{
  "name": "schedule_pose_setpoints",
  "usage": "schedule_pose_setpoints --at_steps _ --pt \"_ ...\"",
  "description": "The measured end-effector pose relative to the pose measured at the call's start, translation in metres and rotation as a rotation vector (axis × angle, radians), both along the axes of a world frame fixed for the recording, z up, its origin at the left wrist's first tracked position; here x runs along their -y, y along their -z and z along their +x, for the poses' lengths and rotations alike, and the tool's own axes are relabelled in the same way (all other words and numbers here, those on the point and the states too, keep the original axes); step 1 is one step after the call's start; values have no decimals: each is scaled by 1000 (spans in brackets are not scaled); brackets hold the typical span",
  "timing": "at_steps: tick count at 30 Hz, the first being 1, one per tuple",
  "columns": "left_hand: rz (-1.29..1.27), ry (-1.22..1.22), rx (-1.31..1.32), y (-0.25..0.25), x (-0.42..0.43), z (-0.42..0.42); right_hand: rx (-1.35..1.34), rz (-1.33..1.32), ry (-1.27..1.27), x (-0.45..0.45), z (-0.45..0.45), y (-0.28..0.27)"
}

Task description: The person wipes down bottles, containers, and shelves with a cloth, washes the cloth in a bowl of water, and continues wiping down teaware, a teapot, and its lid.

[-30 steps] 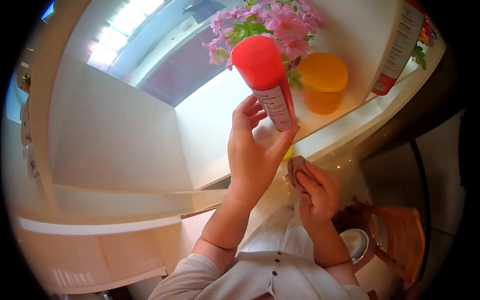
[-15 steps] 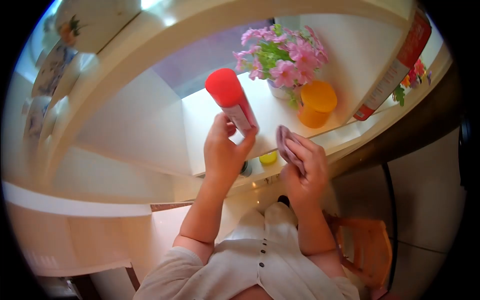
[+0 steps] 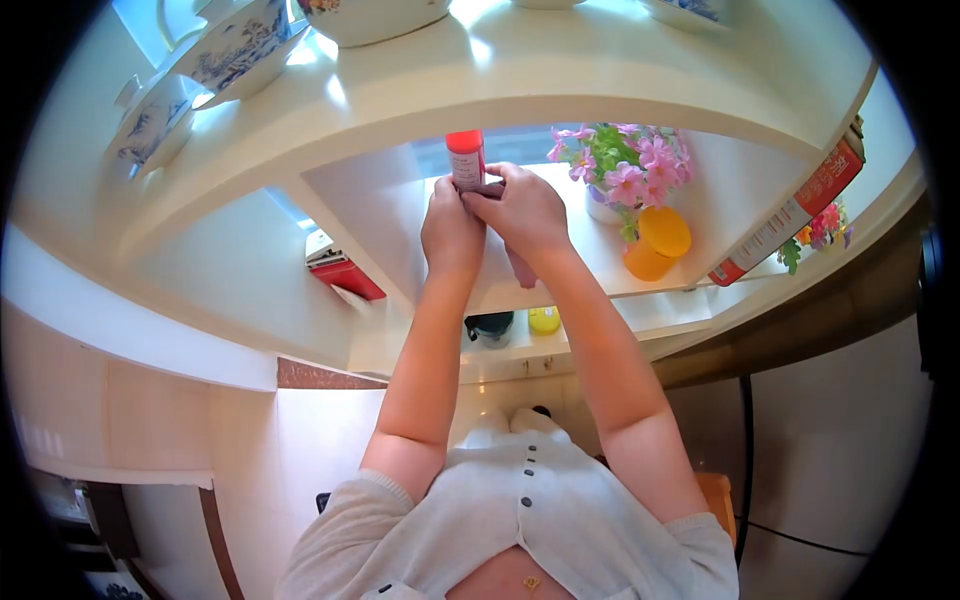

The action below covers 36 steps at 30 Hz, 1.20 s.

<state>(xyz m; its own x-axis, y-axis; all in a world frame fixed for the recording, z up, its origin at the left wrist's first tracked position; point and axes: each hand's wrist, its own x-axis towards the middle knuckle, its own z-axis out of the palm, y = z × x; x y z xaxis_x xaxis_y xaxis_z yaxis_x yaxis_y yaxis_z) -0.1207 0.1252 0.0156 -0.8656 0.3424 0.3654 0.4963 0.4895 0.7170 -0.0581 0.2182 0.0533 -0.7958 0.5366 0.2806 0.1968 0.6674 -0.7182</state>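
A red-capped can with a pale label on its red body stands upright over the white shelf. My left hand is closed around its lower part. My right hand presses against the can from the right, its fingers meeting those of the left. Below the right palm hangs the end of a pinkish cloth; the rest is hidden in the hand. Whether the can's base touches the shelf is hidden by my hands. Right of them are a pot of pink flowers and a yellow container.
Blue-and-white porcelain lines the curved upper shelf. A red-and-white item lies left of the divider, and a long red box leans at right. Below are a dark-lidded jar and a yellow-topped container.
Both hands have reached farther into the shelf compartment, taking the can with them. My right hand, with the cloth, has come from beside the can to touch it. The view has shifted.
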Motion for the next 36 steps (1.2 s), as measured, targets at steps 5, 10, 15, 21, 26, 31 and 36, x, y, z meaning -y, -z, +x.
schedule_pose_setpoints --at_steps 5,10,15,21,26,31,36 --pt "7 -49 15 -4 -1 -6 86 11 -89 -4 -21 -5" --pt "-68 -47 63 -9 2 -4 91 -7 -81 -3 -28 -5" --pt "-104 -126 10 -1 6 9 22 -18 -104 -5 -33 8" --pt "-28 41 -93 1 30 54 32 72 -107 -2 -42 7" --pt "123 134 -355 29 48 74 -22 124 -97 0 -56 10" --pt "298 239 -448 42 66 93 8 26 -117 -2 -64 15" --pt "434 336 -473 64 86 107 11 36 -124 -2 -64 18"
